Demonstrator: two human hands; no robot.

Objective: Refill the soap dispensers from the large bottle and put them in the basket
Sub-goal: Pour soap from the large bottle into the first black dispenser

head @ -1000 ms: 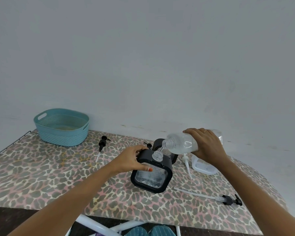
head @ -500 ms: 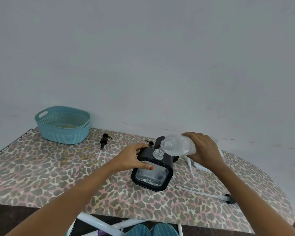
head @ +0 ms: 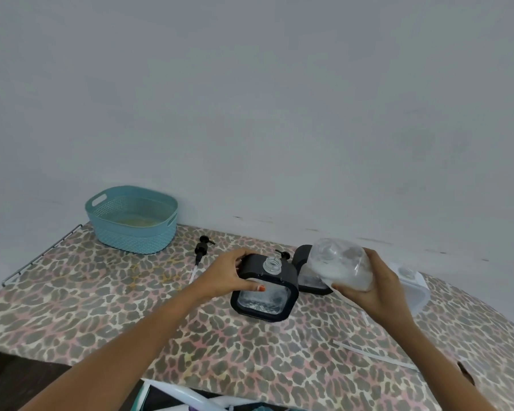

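now right hand [head: 371, 287] grips large bottle [head: 340, 264] beside the dispenser [head: 266, 287].

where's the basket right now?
Head view: the teal basket sits at the far-left corner of the table, just left of a loose black pump.

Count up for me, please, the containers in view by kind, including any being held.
Black-framed dispensers: 2
White dispenser: 1
Large bottle: 1
Teal basket: 1
Total: 5
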